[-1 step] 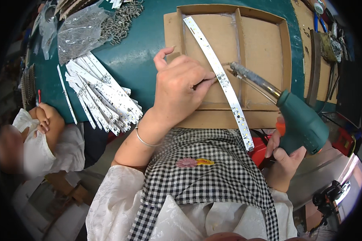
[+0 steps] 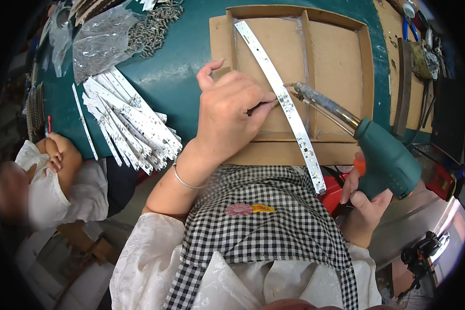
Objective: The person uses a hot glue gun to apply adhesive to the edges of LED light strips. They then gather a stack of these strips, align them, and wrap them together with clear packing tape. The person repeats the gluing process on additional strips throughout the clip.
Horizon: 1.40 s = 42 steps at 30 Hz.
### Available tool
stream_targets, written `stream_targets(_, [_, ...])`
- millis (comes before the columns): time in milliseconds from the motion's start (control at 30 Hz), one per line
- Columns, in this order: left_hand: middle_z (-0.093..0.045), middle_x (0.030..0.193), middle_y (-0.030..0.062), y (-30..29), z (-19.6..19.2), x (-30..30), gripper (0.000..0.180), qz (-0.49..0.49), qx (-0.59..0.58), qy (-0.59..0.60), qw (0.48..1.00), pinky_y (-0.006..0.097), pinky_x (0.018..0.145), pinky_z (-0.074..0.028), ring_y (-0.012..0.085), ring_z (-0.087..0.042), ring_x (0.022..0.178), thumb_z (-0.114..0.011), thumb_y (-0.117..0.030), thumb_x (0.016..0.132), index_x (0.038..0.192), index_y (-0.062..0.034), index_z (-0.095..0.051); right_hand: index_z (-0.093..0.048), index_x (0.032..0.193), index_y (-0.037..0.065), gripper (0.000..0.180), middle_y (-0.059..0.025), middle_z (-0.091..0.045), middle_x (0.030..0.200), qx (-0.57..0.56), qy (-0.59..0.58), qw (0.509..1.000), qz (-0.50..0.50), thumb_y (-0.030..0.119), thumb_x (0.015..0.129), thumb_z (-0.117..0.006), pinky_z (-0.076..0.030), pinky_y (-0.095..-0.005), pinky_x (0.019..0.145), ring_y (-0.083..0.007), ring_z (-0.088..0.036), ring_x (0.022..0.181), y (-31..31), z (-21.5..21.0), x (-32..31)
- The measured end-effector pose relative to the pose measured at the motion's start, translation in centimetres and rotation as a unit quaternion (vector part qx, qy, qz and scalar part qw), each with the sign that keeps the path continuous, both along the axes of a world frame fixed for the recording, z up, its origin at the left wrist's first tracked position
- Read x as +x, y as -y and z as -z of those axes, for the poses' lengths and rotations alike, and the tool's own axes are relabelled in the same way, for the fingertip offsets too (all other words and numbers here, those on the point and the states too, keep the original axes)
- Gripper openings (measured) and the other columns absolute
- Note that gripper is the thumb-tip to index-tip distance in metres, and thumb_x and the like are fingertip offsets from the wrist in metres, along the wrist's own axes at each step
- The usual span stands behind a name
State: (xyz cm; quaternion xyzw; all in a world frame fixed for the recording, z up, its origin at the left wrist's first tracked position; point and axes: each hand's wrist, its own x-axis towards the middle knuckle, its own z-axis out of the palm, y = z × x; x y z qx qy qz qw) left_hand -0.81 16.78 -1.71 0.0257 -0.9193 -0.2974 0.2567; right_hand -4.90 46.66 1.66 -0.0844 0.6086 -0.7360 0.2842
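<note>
A long white LED strip (image 2: pixel 289 111) lies slantwise across a shallow cardboard tray (image 2: pixel 336 51) on the green table. My left hand (image 2: pixel 232 116) rests on the tray. Its thumb and forefinger are pinched on what looks like a thin wire, held against the strip's left edge. My right hand (image 2: pixel 364 204) grips the handle of a green soldering gun (image 2: pixel 387 157). The gun's metal tip (image 2: pixel 299 90) meets the strip just right of my left fingertips. A bracelet circles my left wrist.
A fanned pile of white LED strips (image 2: pixel 134 126) lies left of the tray. Behind it are plastic bags (image 2: pixel 101 44) and small metal parts (image 2: pixel 157 23). Another person (image 2: pixel 51 165) sits at the left. Hand tools (image 2: pixel 421 54) lie at the right edge.
</note>
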Motion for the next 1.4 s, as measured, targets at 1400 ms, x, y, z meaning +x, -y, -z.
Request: stream_targets(1400, [-0.064, 0.066, -0.0025, -0.1, -0.1, -0.1, 0.012, 0.001, -0.023, 0.004, 1.000, 0.047, 0.097, -0.036, 0.0149, -0.063, 0.070, -0.082, -0.007, 0.068, 0.071, -0.0127, -0.071, -0.039, 0.128, -0.013, 0.068, -0.0128, -0.049, 0.082, 0.056, 0.010, 0.998, -0.025, 0.012, 0.079, -0.078, -0.050, -0.0277, 0.044, -0.0179, -0.054, 0.053, 0.7, -1.1, -0.3])
